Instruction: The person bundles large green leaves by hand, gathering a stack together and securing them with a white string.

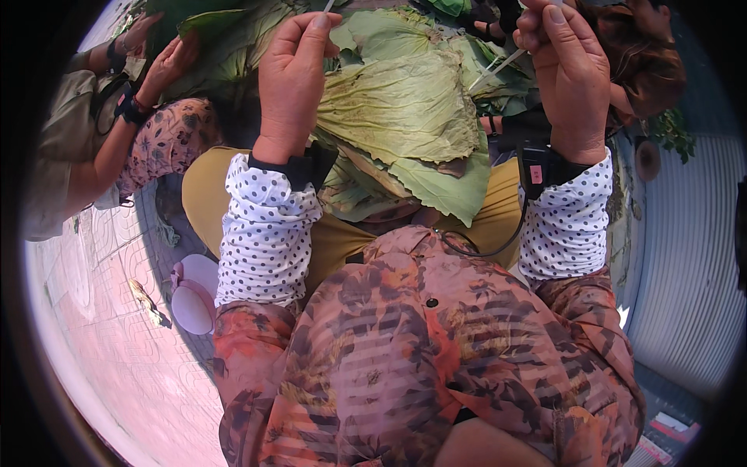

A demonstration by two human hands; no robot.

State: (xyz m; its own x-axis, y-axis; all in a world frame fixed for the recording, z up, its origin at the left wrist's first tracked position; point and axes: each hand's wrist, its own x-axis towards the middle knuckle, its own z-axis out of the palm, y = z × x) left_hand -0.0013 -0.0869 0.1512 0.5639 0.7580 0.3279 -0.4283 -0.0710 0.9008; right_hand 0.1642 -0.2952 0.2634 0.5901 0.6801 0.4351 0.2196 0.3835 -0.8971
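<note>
Both my hands are raised above a pile of large, wilted yellow-green leaves (405, 109) that look like tobacco leaves, resting over my lap. My left hand (289, 82) is closed, thumb against the bent fingers, with a thin pale strip (328, 6) poking out at the top edge of the view. On the other side, my right hand (572, 78) is closed too. From its fingers another thin pale strip (498, 70), perhaps a leaf stalk or a string, slants down to the leaves. Whether the two strips are one piece cannot be seen.
At the left a co-worker's hands (167, 70) hold dark green leaves (210, 27). Another person in brown (634, 54) sits at the far right. A pink hat (193, 294) lies on the paving (117, 342) to my left. Ribbed grey metal sheeting (689, 249) stands at the right.
</note>
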